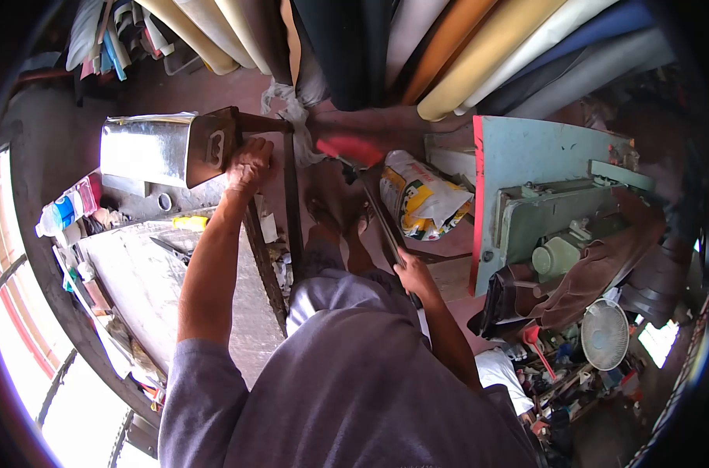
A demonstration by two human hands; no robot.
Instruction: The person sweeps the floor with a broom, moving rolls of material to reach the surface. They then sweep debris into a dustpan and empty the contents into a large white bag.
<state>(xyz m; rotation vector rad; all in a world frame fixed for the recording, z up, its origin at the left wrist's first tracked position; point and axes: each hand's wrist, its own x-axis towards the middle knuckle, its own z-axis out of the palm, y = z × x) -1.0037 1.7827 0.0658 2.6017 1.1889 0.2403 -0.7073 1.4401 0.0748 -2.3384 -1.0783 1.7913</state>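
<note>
My right hand (417, 274) is wrapped round the long dark handle of a broom (381, 214). The broom's red head (350, 151) is blurred and reaches the floor beyond my feet. On the left, my left hand (250, 164) has its fingers curled over the dark wooden edge (254, 123) at the far corner of the worktable. Right beside that hand lies a shiny metal tin (145, 150) with a small handle on its end. A printed yellow and white sack (426, 196) stands on the floor to the right of the broom.
Rolls of material (456, 54) lean along the far side. The worktable (237, 288) holds scissors (169, 249) and a yellow item (190, 223). On the right are a pale green machine table (553, 156), brown material (604, 269), a fan (604, 335) and cluttered scraps.
</note>
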